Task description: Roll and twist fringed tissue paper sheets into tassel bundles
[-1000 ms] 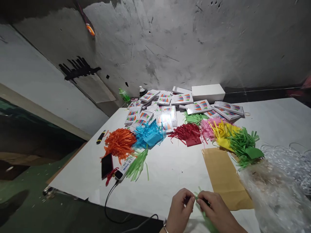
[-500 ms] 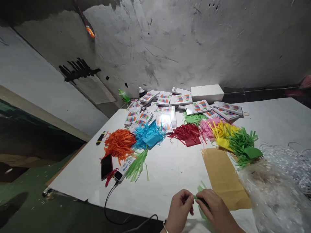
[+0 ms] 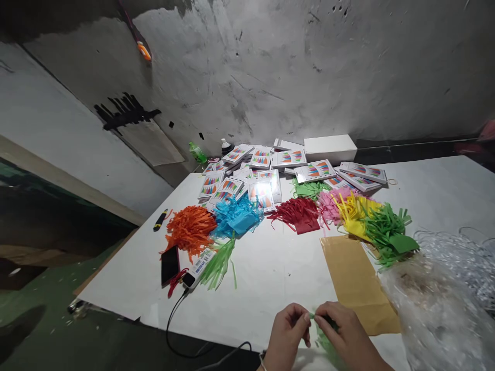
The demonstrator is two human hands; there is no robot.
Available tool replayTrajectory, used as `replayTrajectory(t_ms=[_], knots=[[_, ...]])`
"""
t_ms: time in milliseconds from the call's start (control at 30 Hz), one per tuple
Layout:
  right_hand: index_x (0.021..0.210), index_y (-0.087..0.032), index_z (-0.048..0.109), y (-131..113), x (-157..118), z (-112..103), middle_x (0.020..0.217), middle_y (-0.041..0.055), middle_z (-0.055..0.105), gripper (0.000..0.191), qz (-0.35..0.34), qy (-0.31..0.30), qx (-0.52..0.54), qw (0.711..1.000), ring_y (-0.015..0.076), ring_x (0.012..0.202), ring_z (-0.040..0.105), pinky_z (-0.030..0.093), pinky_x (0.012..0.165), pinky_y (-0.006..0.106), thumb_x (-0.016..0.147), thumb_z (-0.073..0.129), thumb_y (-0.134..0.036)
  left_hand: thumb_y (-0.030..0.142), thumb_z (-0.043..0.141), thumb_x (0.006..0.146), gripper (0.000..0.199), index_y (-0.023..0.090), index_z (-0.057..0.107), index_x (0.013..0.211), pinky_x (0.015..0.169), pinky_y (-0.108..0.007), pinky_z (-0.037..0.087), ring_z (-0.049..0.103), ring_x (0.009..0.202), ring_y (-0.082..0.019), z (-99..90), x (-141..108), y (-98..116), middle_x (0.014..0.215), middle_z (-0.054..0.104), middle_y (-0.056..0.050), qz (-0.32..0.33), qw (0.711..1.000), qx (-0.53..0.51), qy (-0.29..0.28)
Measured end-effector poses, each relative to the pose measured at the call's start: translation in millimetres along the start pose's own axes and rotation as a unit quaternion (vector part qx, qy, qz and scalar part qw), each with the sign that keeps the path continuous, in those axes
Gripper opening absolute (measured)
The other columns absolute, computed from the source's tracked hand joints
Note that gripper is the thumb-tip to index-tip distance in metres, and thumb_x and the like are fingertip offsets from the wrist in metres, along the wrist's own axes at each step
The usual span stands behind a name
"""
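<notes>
Close together at the table's near edge, my left hand (image 3: 291,330) and my right hand (image 3: 340,327) pinch a green tissue paper tassel (image 3: 325,344) between them. Its twisted middle runs from one set of fingertips to the other. The loose strips hang below, partly hidden behind my right hand. Another light green tassel (image 3: 219,264) lies spread out to the left, beside a white power strip (image 3: 198,270). Just beyond my right hand is a flat brown paper envelope (image 3: 359,283).
Fringed paper bundles lie across the table: orange (image 3: 191,229), blue (image 3: 237,216), red (image 3: 297,214), yellow (image 3: 353,214) and green (image 3: 389,234). Printed boxes (image 3: 261,193) pile up behind them. Clear plastic bags (image 3: 436,309) crowd the right. A phone (image 3: 169,265) and black cable (image 3: 168,322) are left.
My right hand has shifted slightly to the right, stretching the twisted green middle between my fingertips. The tassel's upper strips have dropped down. Everything else stays in place.
</notes>
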State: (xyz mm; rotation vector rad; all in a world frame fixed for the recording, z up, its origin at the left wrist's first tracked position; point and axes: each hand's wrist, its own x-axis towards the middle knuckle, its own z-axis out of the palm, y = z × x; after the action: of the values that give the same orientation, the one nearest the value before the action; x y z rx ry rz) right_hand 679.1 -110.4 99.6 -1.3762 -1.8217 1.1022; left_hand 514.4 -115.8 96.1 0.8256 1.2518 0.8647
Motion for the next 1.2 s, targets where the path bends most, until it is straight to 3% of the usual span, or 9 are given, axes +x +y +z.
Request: replayTrajectory(t_ms=[267, 600, 667, 767, 967, 1200], knots=[[0.073, -0.026, 0.063, -1.7, -1.8, -1.7, 0.071, 0.0003, 0.069, 0.026, 0.037, -0.026, 0.02, 0.999, 0.0214, 0.07, 0.063, 0.048, 0.064, 0.032, 0.089, 0.05, -0.04, 0.065, 0.074, 0.067, 0.049, 0.018, 0.063, 0.07, 0.049, -0.026, 0.042, 0.049, 0.048, -0.011, -4.8, -1.0, -2.5, 0.057, 0.054, 0.003, 0.017, 0.999, 0.02, -0.022], [0.071, -0.025, 0.066, -2.8, 0.5, -2.4, 0.065, -0.0008, 0.068, 0.03, 0.072, -0.046, 0.077, 0.993, 0.0195, 0.06, 0.063, 0.047, 0.058, 0.03, 0.088, 0.05, -0.044, 0.057, 0.069, 0.078, 0.04, 0.018, 0.067, 0.072, 0.053, -0.027, 0.044, 0.054, 0.053, -0.014, -7.6, -1.8, -6.2, 0.063, 0.063, -0.002, 0.061, 0.996, 0.069, -0.007], [0.076, -0.026, 0.069, -3.2, 0.5, -3.2, 0.071, 0.0004, 0.072, 0.025, 0.08, -0.04, 0.081, 0.993, 0.0214, 0.066, 0.066, 0.049, 0.063, 0.031, 0.085, 0.055, -0.045, 0.055, 0.067, 0.08, 0.038, 0.018, 0.067, 0.073, 0.053, -0.027, 0.045, 0.054, 0.053, -0.014, -7.9, -2.2, -8.1, 0.064, 0.061, -0.001, 0.073, 0.994, 0.08, -0.001], [0.087, -0.028, 0.07, -3.6, 0.4, -3.8, 0.085, 0.0022, 0.075, 0.022, 0.072, -0.023, 0.073, 0.994, 0.0241, 0.081, 0.068, 0.052, 0.074, 0.033, 0.084, 0.057, -0.046, 0.055, 0.067, 0.08, 0.037, 0.019, 0.065, 0.074, 0.052, -0.026, 0.045, 0.053, 0.052, -0.014, -7.4, -2.6, -9.3, 0.063, 0.057, 0.001, 0.067, 0.996, 0.056, -0.002], [0.076, -0.026, 0.063, -2.8, -2.6, -3.5, 0.073, 0.0003, 0.068, 0.027, 0.044, -0.04, 0.014, 0.998, 0.0215, 0.073, 0.064, 0.045, 0.061, 0.03, 0.09, 0.047, -0.041, 0.046, 0.066, 0.083, 0.028, 0.022, 0.065, 0.071, 0.054, -0.026, 0.044, 0.055, 0.052, -0.013, -7.2, -7.3, -1.4, 0.065, 0.057, 0.001, 0.1, 0.99, 0.095, -0.007], [0.073, -0.026, 0.062, -0.7, -5.0, -3.0, 0.072, 0.0011, 0.068, 0.029, 0.026, -0.022, 0.015, 0.999, 0.0232, 0.077, 0.064, 0.049, 0.071, 0.036, 0.091, 0.046, -0.041, 0.042, 0.066, 0.085, 0.021, 0.025, 0.066, 0.074, 0.056, -0.027, 0.043, 0.056, 0.055, -0.013, -8.7, -6.7, -0.6, 0.066, 0.057, 0.002, 0.086, 0.992, 0.081, -0.033]])
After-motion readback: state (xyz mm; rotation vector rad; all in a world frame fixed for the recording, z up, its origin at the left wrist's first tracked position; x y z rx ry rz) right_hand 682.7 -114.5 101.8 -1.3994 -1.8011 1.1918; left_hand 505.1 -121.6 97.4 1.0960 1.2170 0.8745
